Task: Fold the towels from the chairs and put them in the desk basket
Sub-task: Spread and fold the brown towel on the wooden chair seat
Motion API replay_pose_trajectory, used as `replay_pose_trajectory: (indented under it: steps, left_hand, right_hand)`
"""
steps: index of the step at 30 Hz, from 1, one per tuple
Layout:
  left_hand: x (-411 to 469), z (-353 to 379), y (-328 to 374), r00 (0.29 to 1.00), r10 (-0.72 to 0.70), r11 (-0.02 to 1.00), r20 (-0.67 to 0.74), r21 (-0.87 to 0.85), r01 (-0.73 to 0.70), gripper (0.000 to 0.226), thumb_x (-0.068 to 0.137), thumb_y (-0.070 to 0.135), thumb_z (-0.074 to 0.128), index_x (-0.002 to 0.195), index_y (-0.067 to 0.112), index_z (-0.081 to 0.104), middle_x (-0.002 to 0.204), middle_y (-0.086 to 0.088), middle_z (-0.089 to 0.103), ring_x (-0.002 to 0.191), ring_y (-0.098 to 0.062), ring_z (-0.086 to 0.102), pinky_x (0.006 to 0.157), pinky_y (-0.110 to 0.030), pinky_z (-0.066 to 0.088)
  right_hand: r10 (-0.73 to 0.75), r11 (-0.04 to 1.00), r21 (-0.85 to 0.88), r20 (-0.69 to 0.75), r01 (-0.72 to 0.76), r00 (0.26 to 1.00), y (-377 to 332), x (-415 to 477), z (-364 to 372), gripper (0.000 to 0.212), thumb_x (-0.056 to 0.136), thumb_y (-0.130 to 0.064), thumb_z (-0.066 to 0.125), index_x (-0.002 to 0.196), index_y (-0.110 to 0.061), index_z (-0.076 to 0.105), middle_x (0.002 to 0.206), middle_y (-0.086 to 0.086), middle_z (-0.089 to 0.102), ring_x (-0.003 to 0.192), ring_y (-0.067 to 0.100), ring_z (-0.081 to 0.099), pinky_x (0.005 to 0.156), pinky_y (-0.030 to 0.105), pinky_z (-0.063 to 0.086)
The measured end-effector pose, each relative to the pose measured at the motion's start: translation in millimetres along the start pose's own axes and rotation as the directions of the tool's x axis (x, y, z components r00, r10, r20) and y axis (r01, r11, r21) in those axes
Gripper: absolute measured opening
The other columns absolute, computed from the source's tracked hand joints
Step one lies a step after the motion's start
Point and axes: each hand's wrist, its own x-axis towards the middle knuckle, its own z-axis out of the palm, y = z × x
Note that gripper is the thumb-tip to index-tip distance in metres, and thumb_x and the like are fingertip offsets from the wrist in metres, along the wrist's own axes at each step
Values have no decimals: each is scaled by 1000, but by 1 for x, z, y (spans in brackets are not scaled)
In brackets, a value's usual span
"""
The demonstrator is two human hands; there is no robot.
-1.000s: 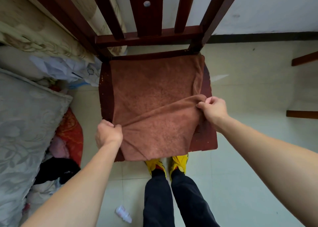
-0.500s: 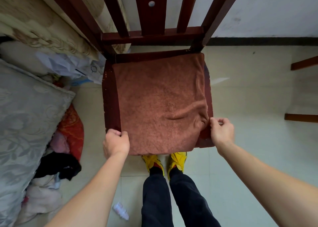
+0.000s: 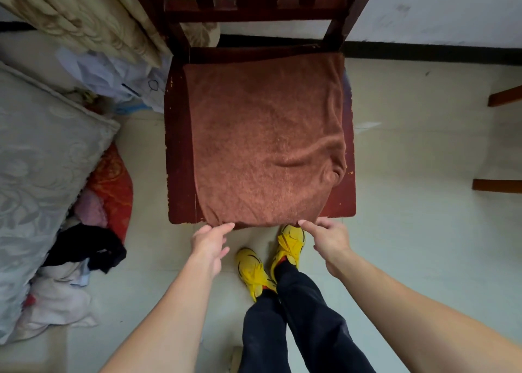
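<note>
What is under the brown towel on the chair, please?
Under the brown towel is the seat of the dark red wooden chair; its left and right edges show. Whether anything else lies beneath cannot be seen, since the towel covers it.

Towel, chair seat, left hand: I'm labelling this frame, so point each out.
towel (image 3: 265, 135), head view, middle of cloth.
chair seat (image 3: 179, 158), head view, bare left strip.
left hand (image 3: 210, 244), head view, back of hand.

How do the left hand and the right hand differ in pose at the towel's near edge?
The left hand has its fingers spread loosely, fingertips by the brown towel near the left part of its front edge; the right hand points one finger at the right part, the others curled. The left hand sits lower than the right. Both are open, gripping nothing, in front of the chair seat.
</note>
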Motion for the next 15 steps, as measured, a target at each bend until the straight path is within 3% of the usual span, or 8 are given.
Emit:
replay_pose_trajectory:
  steps: [2,5,8,11,13,15]
  left_hand:
    - [-4,-3,-7,989,134,988,-56,89,-128,14,82,14,73,78,16,60,94,0,66,98,-21,59,91,-36,47]
    - [-17,-12,-8,954,281,955,-108,133,-267,19,84,19,70,70,16,57,81,6,63,84,-17,57,81,-26,41]
    - [-33,-21,8,936,331,942,-118,97,-321,21,85,17,66,68,19,55,75,9,60,77,-14,54,78,-27,40]
    - [-45,-24,26,918,385,921,-96,105,-375,18,86,14,63,69,18,58,76,5,62,79,-16,54,72,-27,42]
    - [-47,-24,35,905,420,904,-71,121,-410,17,87,13,62,71,17,57,77,0,61,77,-16,53,63,-26,40]
    - [-51,-21,44,893,449,887,-43,139,-439,15,88,13,62,74,15,58,82,-4,63,77,-17,54,61,-25,41]
  right_hand:
    - [-92,996,-10,-45,92,995,-1,-7,0,37,76,-22,76,56,-12,47,58,1,43,59,16,39,58,30,33]
    - [-215,977,-24,-84,214,973,-12,-29,-6,36,74,-18,68,53,-12,39,53,-2,33,52,12,30,54,29,27]
    - [-237,969,50,-63,240,969,-29,-46,-10,32,76,-11,64,56,-11,39,58,1,32,57,13,31,55,29,27]
    - [-27,926,376,94,-10,995,-57,-51,-14,12,69,-6,60,65,-11,49,64,3,39,57,15,37,55,28,34]
    - [57,776,580,327,-248,943,-72,-50,-18,15,64,-7,57,76,-14,51,68,1,43,49,12,41,46,23,40]
    - [17,661,642,505,-389,863,-83,-52,-23,20,65,-9,55,85,-9,56,76,6,56,53,17,56,50,25,52]
